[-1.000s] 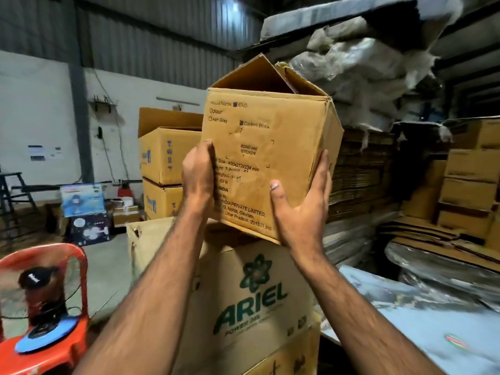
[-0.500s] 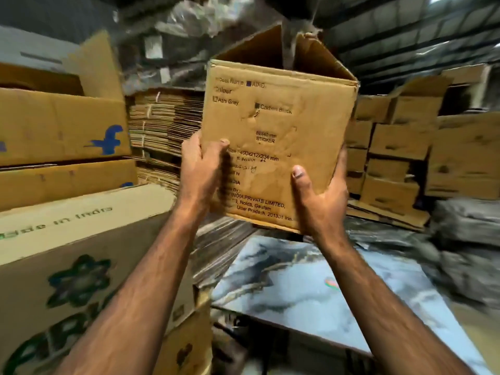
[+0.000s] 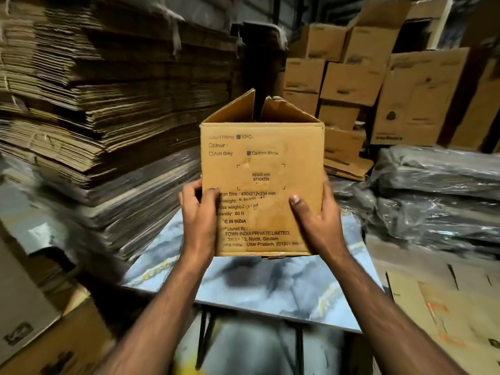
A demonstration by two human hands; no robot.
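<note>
I hold a cardboard box in front of me, in the air above a table with a marble pattern. My left hand grips its left edge, with the thumb bent on the printed front and the fingers curled round the side. My right hand grips the right edge in the same way, thumb on the front. The top flaps of the box stand open. Stacks of flat cardboard are at the left, and more boxes stand behind, well apart.
</note>
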